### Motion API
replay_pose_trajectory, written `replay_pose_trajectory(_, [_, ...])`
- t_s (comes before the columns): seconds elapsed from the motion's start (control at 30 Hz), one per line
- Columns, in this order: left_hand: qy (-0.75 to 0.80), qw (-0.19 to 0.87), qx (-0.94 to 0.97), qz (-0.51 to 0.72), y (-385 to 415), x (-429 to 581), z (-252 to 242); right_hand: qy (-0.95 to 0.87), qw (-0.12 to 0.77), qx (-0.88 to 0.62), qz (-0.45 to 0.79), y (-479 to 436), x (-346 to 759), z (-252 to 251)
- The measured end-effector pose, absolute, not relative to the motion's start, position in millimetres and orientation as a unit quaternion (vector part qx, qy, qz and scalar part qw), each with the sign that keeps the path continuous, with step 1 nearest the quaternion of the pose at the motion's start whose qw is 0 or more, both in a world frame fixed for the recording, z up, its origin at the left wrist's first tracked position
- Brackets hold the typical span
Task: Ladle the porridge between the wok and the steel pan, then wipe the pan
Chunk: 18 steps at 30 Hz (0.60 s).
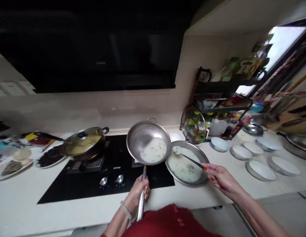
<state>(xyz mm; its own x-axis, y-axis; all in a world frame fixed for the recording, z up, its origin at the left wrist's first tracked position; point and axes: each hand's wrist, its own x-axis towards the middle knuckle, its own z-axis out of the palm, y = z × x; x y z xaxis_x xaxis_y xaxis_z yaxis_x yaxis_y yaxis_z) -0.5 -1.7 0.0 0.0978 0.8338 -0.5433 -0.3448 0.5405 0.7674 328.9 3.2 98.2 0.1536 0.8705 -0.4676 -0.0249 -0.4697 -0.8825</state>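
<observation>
My left hand [140, 188] is wrapped round the long metal handle of a steel wok [140, 135], which is tilted toward me over the right burner. White soup with green bits [155, 150] has pooled in the wok's lower right. In my right hand [217, 176] is the dark handle of a ladle [177, 150]. Its bowl, carrying some of the white soup, is at the left rim of a wide steel basin [204, 154]. More of the same soup with green and dark bits [186, 166] lies in that basin, right beside the wok.
A lidded pot [85, 144] stands on the left burner of the black cooktop [111, 187]. Plates of food [12, 168] sit at the far left. Several white bowls [261, 169] and a spice rack [224, 108] are on the right. A range hood [101, 62] hangs above.
</observation>
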Motion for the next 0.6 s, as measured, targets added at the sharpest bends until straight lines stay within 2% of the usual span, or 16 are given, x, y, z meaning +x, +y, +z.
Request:
replay_pose_trajectory(0.1, [0.521, 0.709, 0.233, 0.415, -3, -1, 0, -0.395, 0.379, -0.689, 0.474, -5, 340, 70])
replay_pose_trajectory(0.17, [0.516, 0.713, 0.237, 0.412, -2, -1, 1, -0.484, 0.364, -0.711, 0.357, -10, 347, 45])
replay_pose_trajectory(0.33, [0.514, 0.715, 0.235, 0.411, -1, -2, 1, -0.678, 0.224, -0.699, 0.042, -31, 364, -12])
replay_pose_trajectory(0.43, [0.516, 0.717, 0.231, 0.409, -1, -2, 2, -0.732, 0.191, -0.649, -0.081, -45, 372, -25])
replay_pose_trajectory(0.5, [0.517, 0.717, 0.233, 0.407, -2, -1, 2, -0.729, 0.211, -0.644, -0.090, -48, 374, -25])
replay_pose_trajectory(0.6, [0.515, 0.716, 0.234, 0.409, -1, -1, 2, -0.657, 0.288, -0.696, 0.029, -42, 369, -17])
